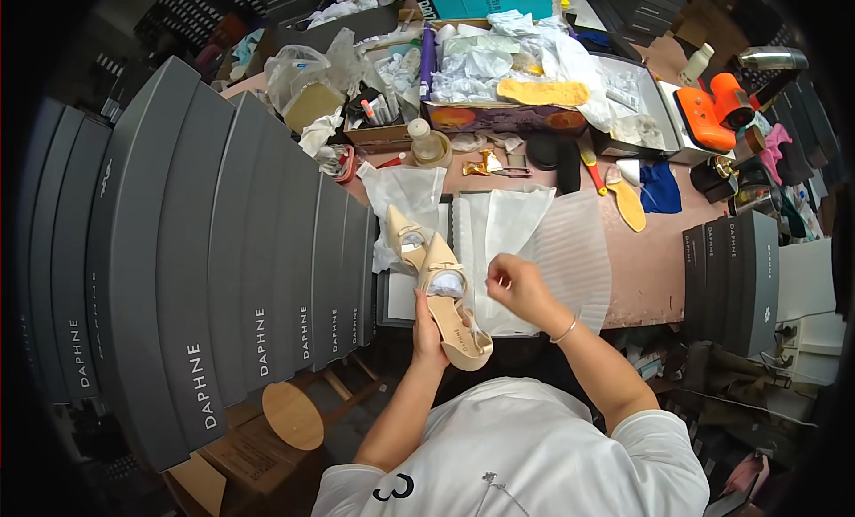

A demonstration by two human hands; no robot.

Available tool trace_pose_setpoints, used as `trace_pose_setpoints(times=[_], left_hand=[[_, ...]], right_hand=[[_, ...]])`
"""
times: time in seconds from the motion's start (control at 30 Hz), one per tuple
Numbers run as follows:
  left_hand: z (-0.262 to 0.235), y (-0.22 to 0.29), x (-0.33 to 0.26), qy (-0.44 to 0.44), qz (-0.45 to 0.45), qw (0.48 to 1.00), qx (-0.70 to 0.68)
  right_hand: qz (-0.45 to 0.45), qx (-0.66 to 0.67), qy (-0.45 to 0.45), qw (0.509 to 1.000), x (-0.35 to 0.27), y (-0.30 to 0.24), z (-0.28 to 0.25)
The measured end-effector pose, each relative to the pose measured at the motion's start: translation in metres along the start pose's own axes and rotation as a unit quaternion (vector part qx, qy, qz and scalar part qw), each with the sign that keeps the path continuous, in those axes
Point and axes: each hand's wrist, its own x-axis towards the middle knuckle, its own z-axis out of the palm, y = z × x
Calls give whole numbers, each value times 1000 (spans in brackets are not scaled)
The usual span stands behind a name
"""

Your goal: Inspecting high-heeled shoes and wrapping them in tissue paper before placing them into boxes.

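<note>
My left hand (429,333) grips a beige pointed-toe slingback shoe (454,330) by its side, over the near edge of the table. The shoe has a small bow, and white stuffing sits inside its toe. A matching beige shoe (403,225) lies just beyond it, on white wrapping. To the right, my right hand (519,290) hovers apart from the shoe with its fingers curled into a pinch; whatever they hold, if anything, is too small to make out. Under that hand, white tissue paper (501,216) spreads over a box, beside a ribbed translucent wrapping sheet (574,259).
Tall stacks of dark grey shoe boxes (258,250) wall off the left; a smaller grey stack (732,276) stands right. Across the back are a carton of crumpled paper (499,63), a glue bottle (427,145), a red-yellow brush (591,165), a yellow insole (627,203) and an orange tool (708,116).
</note>
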Motion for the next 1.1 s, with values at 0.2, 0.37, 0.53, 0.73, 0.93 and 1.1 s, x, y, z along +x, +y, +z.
trace_pose_setpoints(times=[0.2, 0.37, 0.53, 0.73, 0.93, 1.1], left_hand=[[53, -25, 1, 128, 97, 987, -7], [24, -30, 17, 91, 91, 990, 54], [34, -5, 14, 71, -12, 997, 14], [51, -8, 0, 27, -20, 999, -10], [46, -18, -5, -43, -39, 998, -21], [27, -6, 0, -32, -27, 999, -25]], right_hand=[[-74, -144, -61, 985, 11, -11, 22], [-2, -50, -50, 998, 3, 6, 11], [-23, -250, 7, 968, 13, 70, -22], [-257, -223, 20, 940, 23, 10, -10], [-304, -307, -7, 902, 16, 17, 0], [-316, -189, 47, 929, 6, 12, 1]])
